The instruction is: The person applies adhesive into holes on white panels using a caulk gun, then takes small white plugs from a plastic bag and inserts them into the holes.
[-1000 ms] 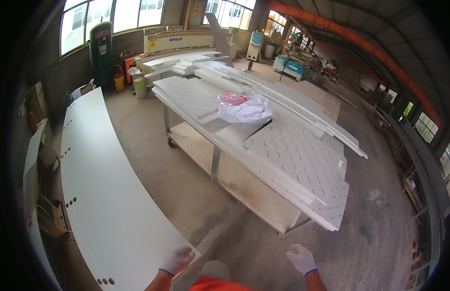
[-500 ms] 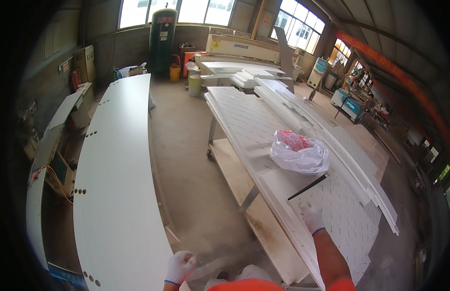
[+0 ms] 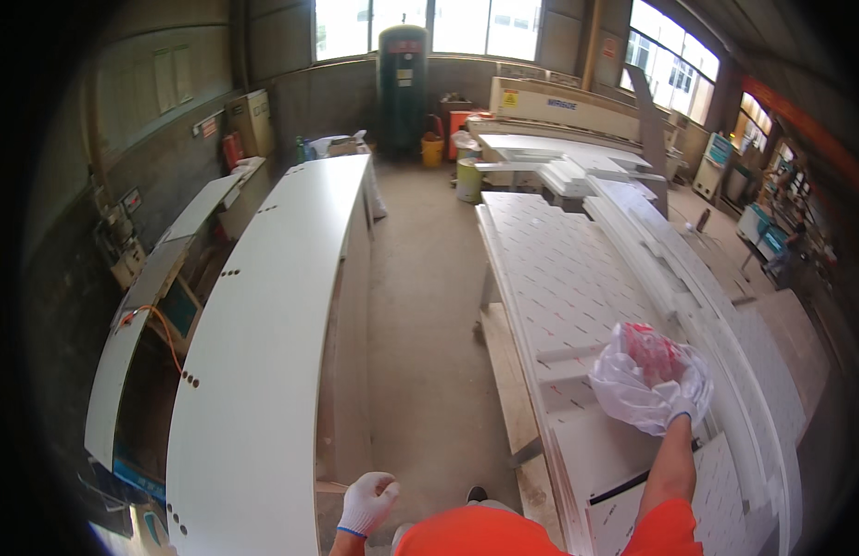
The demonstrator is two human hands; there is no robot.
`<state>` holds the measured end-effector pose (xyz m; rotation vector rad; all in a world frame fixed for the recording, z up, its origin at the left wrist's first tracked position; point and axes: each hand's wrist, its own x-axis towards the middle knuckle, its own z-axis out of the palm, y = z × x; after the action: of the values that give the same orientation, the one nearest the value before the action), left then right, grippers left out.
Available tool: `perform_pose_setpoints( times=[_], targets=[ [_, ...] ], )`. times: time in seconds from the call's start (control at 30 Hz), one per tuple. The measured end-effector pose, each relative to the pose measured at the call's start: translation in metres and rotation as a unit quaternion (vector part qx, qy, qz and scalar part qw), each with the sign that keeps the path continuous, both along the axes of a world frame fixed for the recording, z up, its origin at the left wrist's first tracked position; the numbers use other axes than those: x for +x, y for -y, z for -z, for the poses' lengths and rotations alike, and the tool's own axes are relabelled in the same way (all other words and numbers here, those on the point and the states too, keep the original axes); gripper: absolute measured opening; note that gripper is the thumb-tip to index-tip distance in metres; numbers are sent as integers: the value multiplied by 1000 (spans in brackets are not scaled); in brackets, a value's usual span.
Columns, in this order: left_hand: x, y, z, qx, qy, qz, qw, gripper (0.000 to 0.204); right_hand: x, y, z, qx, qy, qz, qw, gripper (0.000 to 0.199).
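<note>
My right hand (image 3: 685,408), in a white glove, is at the near edge of a white plastic bag (image 3: 624,394). The bag's mouth gapes and shows something red and white inside. The fingers are hidden against or inside the bag, so their grip cannot be read. My left hand (image 3: 369,503), gloved too, is held low beside the long white panel (image 3: 263,324), fingers curled. Whatever may be in them is too small to make out. Small groups of dark round holes run along that panel's left edge. A thin black bar (image 3: 633,482) lies near my right forearm.
Film-covered boards (image 3: 568,269) and long white strips (image 3: 717,315) are stacked on the right. A floor aisle (image 3: 420,306) runs between the two sides. Farther back are a dark green tank (image 3: 402,97), a yellow bucket (image 3: 432,151) and a large beige machine (image 3: 578,107).
My right hand has moved forward from above the boards near the black bar to the plastic bag. My left hand stays low and curled. The view has swung left.
</note>
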<state>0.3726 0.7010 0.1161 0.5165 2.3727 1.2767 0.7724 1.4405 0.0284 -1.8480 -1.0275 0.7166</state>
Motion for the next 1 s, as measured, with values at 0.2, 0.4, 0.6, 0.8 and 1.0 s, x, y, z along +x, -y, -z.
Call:
perform_pose_setpoints(
  times=[0.2,0.4,0.6,0.8,1.0],
  targets=[
    [-37,-41,15,-61,72,-2,996,39,24,-157,-149,182,-149,-181,955,45],
    [-110,-124,-18,66,144,-8,987,41,-163,-71,-382,250,-332,-367,832,38],
    [-209,-210,-95,308,322,66,893,63,-388,149,-458,352,-186,-529,749,49],
    [-304,-178,-122,508,304,-29,805,57,-564,261,-421,368,-94,-659,649,47],
    [-360,-54,-155,571,60,-271,773,49,-736,321,-377,151,-348,-720,582,54]
  ],
)
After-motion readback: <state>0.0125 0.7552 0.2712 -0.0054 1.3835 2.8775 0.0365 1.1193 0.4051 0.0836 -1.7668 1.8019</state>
